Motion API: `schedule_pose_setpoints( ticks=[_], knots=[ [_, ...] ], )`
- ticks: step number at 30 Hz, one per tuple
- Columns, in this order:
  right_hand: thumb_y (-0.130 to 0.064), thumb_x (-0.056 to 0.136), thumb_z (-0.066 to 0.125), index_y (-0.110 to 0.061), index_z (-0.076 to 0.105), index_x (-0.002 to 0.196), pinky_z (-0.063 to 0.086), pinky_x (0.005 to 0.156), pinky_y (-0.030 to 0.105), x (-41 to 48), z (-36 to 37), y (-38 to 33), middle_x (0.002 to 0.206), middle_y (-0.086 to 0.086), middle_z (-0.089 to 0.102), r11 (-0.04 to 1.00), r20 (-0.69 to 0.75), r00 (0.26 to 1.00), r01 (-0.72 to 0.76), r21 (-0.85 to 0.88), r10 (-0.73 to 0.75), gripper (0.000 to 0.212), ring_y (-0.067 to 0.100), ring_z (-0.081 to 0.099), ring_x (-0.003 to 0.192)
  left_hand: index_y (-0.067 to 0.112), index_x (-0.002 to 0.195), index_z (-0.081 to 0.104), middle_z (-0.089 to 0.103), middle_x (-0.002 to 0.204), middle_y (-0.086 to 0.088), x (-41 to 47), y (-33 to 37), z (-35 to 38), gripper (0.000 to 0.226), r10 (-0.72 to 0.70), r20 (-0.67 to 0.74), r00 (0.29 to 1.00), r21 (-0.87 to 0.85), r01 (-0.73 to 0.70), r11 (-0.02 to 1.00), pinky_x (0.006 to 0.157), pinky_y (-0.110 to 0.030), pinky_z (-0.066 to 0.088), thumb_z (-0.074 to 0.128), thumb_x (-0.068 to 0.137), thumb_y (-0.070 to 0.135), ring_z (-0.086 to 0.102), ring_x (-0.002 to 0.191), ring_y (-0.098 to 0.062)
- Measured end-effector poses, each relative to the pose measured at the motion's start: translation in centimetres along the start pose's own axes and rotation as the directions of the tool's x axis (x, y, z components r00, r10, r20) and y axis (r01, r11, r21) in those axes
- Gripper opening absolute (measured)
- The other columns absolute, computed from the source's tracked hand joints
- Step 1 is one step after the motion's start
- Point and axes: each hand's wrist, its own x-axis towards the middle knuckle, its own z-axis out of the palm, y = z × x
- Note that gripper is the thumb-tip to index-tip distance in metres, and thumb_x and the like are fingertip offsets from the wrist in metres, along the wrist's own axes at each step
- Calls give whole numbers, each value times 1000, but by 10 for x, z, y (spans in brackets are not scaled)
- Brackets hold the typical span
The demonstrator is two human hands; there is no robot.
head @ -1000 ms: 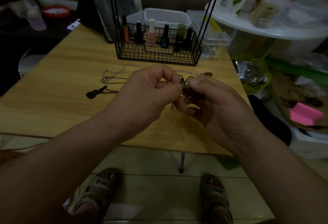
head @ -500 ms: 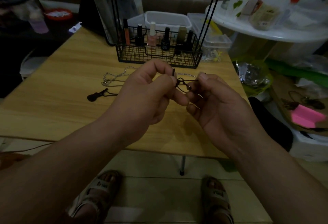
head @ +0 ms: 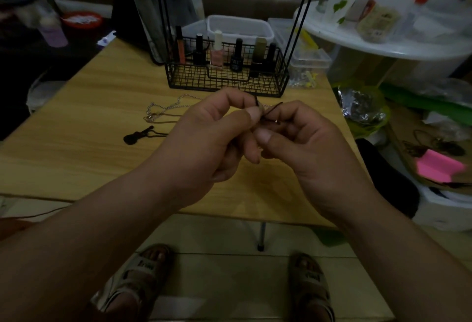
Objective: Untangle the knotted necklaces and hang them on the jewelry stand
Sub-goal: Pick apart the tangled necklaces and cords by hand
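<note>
Pinching a dark cord (head: 271, 111), left hand (head: 204, 140) and right hand (head: 306, 148) partly hide the silver chain (head: 163, 110) behind.

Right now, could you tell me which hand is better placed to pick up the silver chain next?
Probably the left hand: the silver chain lies on the table just beyond it, while the right hand sits farther off. Both pinch the dark cord.

left grip (head: 204, 143): bare, short-cut thumbnail | right grip (head: 316, 150): bare, short-cut thumbnail | left forearm (head: 89, 232), right forearm (head: 388, 235): bare to the frame edge | left foot (head: 154, 255): pale grey open-toe strap sandal (head: 141, 268), dark unreadable print on wide strap | right foot (head: 306, 261): matching pale grey strap sandal (head: 311, 277), same dark print
</note>
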Motion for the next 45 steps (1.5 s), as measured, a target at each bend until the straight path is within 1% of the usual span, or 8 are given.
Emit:
schedule_pose_setpoints(
  ticks=[9,14,18,22,29,35,41,45],
  knots=[
    [-19,102,60,-10,71,99,57,71,29,-1,2,-3,92,5,76,992,-25,1000,9,-124,-12,15,20,73,87,13,109,60,60,59,-13,0,2,-4,9,-21,6,1000,55,21,998,39,-19,17,56,105,20,22,32,-12],
    [-19,102,59,-10,70,97,57,65,25,-1,1,-4,90,2,76,987,-86,996,-14,-160,1,15,16,72,81,19,107,64,64,60,-9,-2,5,-3,7,30,-4,1000,280,-28,959,40,-24,24,58,103,16,32,37,-11],
    [-18,103,58,-12,70,95,56,63,26,2,-5,-6,88,3,76,992,-189,982,-30,-127,6,15,16,72,77,18,103,65,57,53,1,-3,3,-5,6,75,-12,997,412,-63,909,44,-12,35,59,103,15,44,41,-3],
    [-17,103,56,-9,68,95,56,62,27,4,-10,-8,84,4,75,998,-215,976,-53,-31,45,17,20,72,74,20,102,68,57,52,1,-4,3,-5,8,63,-34,997,405,-44,913,43,-17,34,61,102,17,42,42,-7],
    [-18,105,54,-14,65,90,55,59,30,6,-13,-13,80,4,72,998,-251,967,-33,62,48,19,22,71,71,6,98,62,76,90,-17,-5,7,-4,12,-53,18,998,241,47,969,44,-24,22,54,105,13,25,46,-14],
    [-20,105,55,-13,63,91,54,59,29,7,-15,-14,80,3,72,997,-277,959,-48,57,62,19,20,70,69,4,104,63,75,88,-16,-4,5,-4,13,-127,113,985,155,109,982,44,-24,19,51,104,8,23,42,-10],
    [-29,102,61,-15,68,105,53,59,24,4,-13,-12,88,0,73,994,-282,959,-57,-91,30,16,14,70,73,9,98,61,72,79,-14,-5,2,1,7,-180,189,965,126,158,979,42,-23,16,60,94,15,22,39,-7],
    [-38,95,70,-24,60,103,51,63,17,-1,-17,-11,91,-6,65,925,-398,911,-53,-377,-110,18,3,63,80,11,95,63,75,86,-12,-4,1,2,8,-157,153,976,86,146,986,41,-21,19,59,94,18,22,41,-8]
  ],
)
